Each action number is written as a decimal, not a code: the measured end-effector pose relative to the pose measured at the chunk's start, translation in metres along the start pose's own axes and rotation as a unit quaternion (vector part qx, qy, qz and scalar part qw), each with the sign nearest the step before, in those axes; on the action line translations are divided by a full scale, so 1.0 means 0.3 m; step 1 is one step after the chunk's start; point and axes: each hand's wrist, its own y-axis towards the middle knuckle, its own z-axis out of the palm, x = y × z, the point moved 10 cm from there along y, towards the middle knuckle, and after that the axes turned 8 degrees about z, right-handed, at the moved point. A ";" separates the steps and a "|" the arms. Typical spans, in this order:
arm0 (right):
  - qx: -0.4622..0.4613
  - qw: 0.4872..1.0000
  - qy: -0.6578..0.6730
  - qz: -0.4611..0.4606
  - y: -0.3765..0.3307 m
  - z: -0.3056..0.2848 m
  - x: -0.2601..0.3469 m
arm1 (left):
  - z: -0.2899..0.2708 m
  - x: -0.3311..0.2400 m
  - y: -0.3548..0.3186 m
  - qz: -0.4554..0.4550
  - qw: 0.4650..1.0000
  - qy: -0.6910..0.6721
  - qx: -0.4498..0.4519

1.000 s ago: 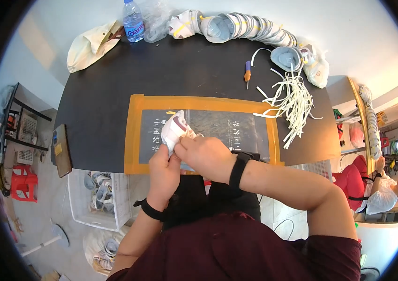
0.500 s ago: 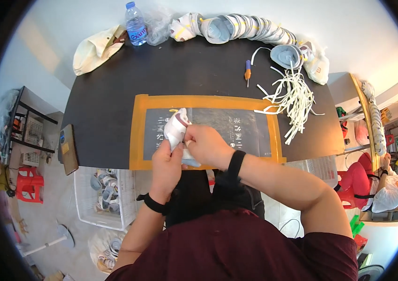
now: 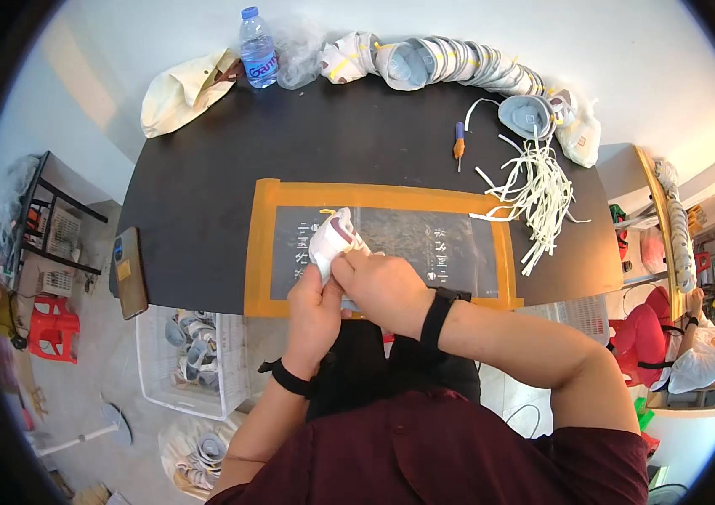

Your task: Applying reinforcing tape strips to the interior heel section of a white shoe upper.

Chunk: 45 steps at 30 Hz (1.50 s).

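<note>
Our right hand (image 3: 382, 286) has come down closer to our left hand (image 3: 313, 307), so less of the grey end of the white shoe piece (image 3: 329, 244) shows. Both hands grip this piece over the near side of the taped mat (image 3: 260, 252); we think it is still being worked on. Down past the table's near edge, more pieces (image 3: 196, 353) fill the white basket (image 3: 238, 370). Beyond the mat, the dark table (image 3: 206, 185) gives us wide room, up to the loose white strips (image 3: 540, 189) on the right and the long back row of pieces (image 3: 479, 66), maybe done, we cannot tell.
</note>
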 end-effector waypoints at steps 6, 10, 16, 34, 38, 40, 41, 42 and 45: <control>0.015 0.933 0.280 0.225 0.028 0.049 -0.153 | 0.010 -0.039 0.012 0.026 0.999 0.024 0.004; -0.024 0.958 0.233 0.164 0.007 0.022 -0.132 | 0.012 -0.059 0.002 0.043 0.999 0.023 -0.023; -0.055 0.996 -0.047 0.045 -0.143 -0.188 0.010 | 0.028 -0.064 -0.033 0.074 0.997 0.007 0.030; -0.090 0.943 0.318 0.039 -0.316 -0.441 -0.075 | 0.067 -0.103 -0.061 0.023 0.947 -0.310 0.083; -0.101 0.902 0.399 0.126 -0.254 -0.334 -0.189 | 0.140 -0.110 -0.101 0.007 0.908 -0.397 0.134; -0.089 0.901 0.410 0.112 -0.236 -0.272 -0.182 | 0.160 -0.094 -0.108 -0.006 0.905 -0.403 0.136; -0.090 0.900 0.411 0.113 -0.233 -0.240 -0.188 | 0.168 -0.087 -0.109 -0.013 0.902 -0.409 0.135; -0.091 0.917 0.378 0.087 -0.232 -0.216 -0.176 | 0.176 -0.083 -0.112 -0.015 0.902 -0.409 0.136; -0.026 0.934 0.342 0.097 -0.222 -0.141 -0.189 | 0.174 -0.024 -0.120 -0.039 0.911 -0.397 0.111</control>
